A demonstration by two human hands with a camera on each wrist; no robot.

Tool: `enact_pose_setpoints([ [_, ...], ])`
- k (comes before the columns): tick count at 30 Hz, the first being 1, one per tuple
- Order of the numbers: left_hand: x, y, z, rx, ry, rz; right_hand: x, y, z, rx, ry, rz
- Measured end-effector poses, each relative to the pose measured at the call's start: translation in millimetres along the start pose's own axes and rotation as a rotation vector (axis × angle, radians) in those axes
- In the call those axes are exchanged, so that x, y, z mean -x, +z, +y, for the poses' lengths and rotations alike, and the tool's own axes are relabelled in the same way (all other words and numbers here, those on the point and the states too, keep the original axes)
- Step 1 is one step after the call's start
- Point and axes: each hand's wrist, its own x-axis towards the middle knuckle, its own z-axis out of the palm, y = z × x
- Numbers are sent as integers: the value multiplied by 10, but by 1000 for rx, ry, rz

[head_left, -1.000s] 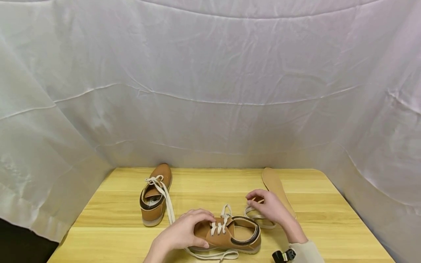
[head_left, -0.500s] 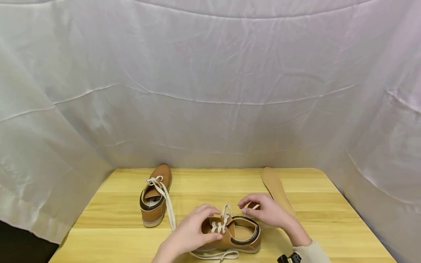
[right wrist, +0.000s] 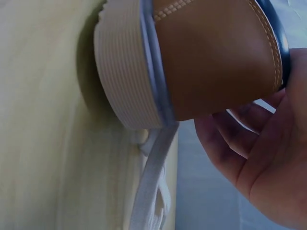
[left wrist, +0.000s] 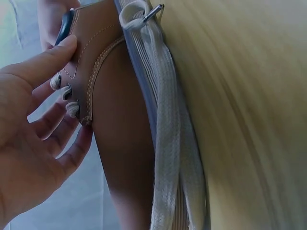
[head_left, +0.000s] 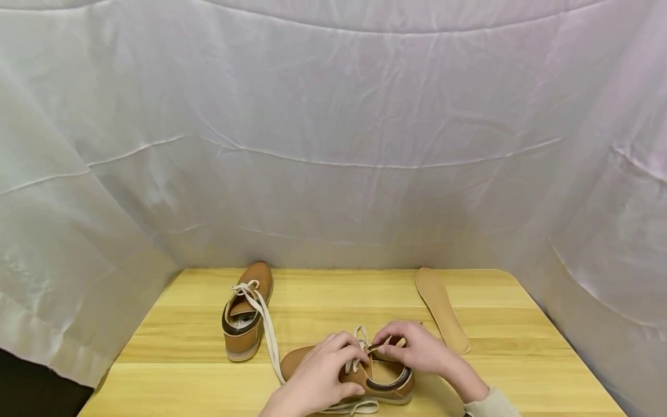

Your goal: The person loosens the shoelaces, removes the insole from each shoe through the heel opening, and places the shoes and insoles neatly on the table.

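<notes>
A brown lace-up shoe (head_left: 297, 360) lies at the front of the table, its toe to the left and its heel to the right. My left hand (head_left: 330, 370) grips it across the laced part, thumb on the near side and fingers over the far side. In the left wrist view, the thumb presses on the stitched leather beside the eyelets. With thumb and fingers, my right hand (head_left: 419, 347) pinches the far edge of the dark-lined opening. From the right wrist camera, the shoe's heel (right wrist: 216, 57) hides part of those fingers. A cream shoelace (left wrist: 165, 120) hangs along the sole.
A second brown shoe (head_left: 257, 275) stands at the back left, a long cream lace (head_left: 268, 333) trailing from it toward the first shoe. One tan insole (head_left: 442, 310) lies at the back right. Grey cloth (head_left: 333, 191) hangs behind the wooden table (head_left: 172, 324).
My right hand has come in from the right onto the shoe's opening and now pinches its edge. My left hand has slid right, from the toe onto the laced part.
</notes>
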Motion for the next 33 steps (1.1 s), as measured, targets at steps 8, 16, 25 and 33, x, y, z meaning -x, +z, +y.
enact_pose_setpoints([
  [8, -51, -26, -47, 9, -17, -35, 71, 26, -33, -32, 126, 57],
  [16, -128, 15, -175, -31, -35, 56, 155, 78, -93, -74, 279, 160],
  [25, -130, 16, -297, -32, -171, 146, 147, 294, -223, -285, 371, 289],
  [33, -135, -66, -404, 66, -258, 121, -1, 504, -298, -465, 393, 339],
])
